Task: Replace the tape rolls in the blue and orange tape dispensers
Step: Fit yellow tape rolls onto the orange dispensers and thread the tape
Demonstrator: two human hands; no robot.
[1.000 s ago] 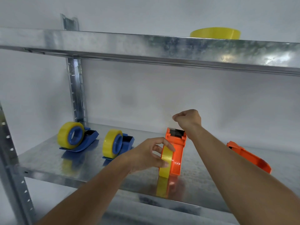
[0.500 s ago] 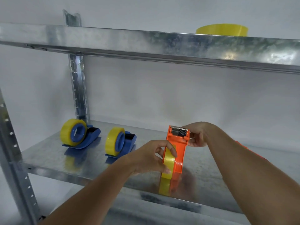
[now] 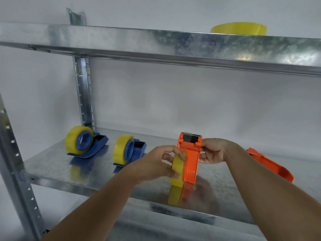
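An orange tape dispenser (image 3: pixel 190 157) stands on the lower metal shelf (image 3: pixel 52 167) with a yellow tape roll (image 3: pixel 177 171) on its left side. My left hand (image 3: pixel 156 163) grips that roll with thumb and fingers. My right hand (image 3: pixel 212 151) holds the dispenser's right side near its cutter head. Two blue dispensers, the far-left blue dispenser (image 3: pixel 85 142) and the second blue dispenser (image 3: pixel 128 150), each carry a yellow roll. A second orange dispenser (image 3: pixel 271 164) lies empty to the right, partly behind my right forearm.
A spare yellow tape roll (image 3: pixel 238 28) lies flat on the upper shelf (image 3: pixel 156 42) at the right. A perforated steel upright (image 3: pixel 83 91) stands at the back left and another upright (image 3: pixel 12 153) at the front left. A white wall closes the back.
My right hand came down from above the cutter head, where it was a closed fist, to grip the dispenser's right side. The view moved closer. My left hand stayed on the roll.
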